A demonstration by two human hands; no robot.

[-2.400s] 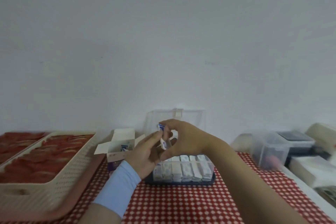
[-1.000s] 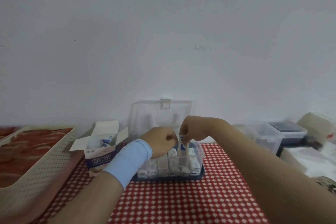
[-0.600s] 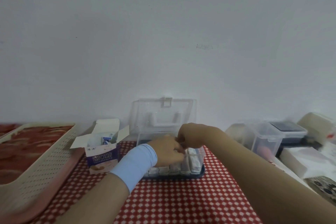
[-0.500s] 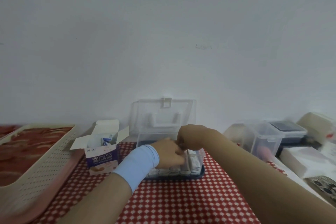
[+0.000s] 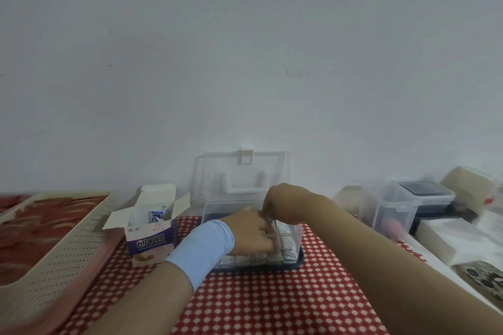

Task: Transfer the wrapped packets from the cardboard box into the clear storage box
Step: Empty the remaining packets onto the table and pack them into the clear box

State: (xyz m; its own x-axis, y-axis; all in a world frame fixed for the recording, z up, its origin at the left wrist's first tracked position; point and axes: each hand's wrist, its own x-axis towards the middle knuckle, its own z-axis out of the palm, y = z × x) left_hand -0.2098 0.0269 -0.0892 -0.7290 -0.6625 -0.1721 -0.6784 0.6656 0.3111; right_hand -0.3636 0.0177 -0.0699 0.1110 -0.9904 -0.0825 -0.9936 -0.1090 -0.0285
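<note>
The clear storage box point(image 5: 298, 230) stands at the table's middle, its lid point(image 5: 242, 171) upright behind it. Rows of white wrapped packets point(image 5: 287, 249) fill it. My left hand point(image 5: 249, 231), with a light blue wrist sleeve, reaches inside with fingers stretched against the packets. My right hand point(image 5: 283, 202) hovers over the box's rim, fingers curled downward on a packet whose blue edge barely shows; its fingertips are hidden behind my left hand. The open cardboard box point(image 5: 151, 239) stands to the left with a few packets point(image 5: 157, 214) sticking up inside.
A beige perforated basket point(image 5: 54, 247) holding red things fills the left side. On the right stand a clear lidded container point(image 5: 402, 207) and a stack of white tissue point(image 5: 449, 236). A red-and-white checked cloth point(image 5: 272, 302) covers the table against a plain wall.
Both hands came down from holding a packet in the air into the clear box. Over the last half second they have barely shifted; my left fingers reach slightly deeper among the packets.
</note>
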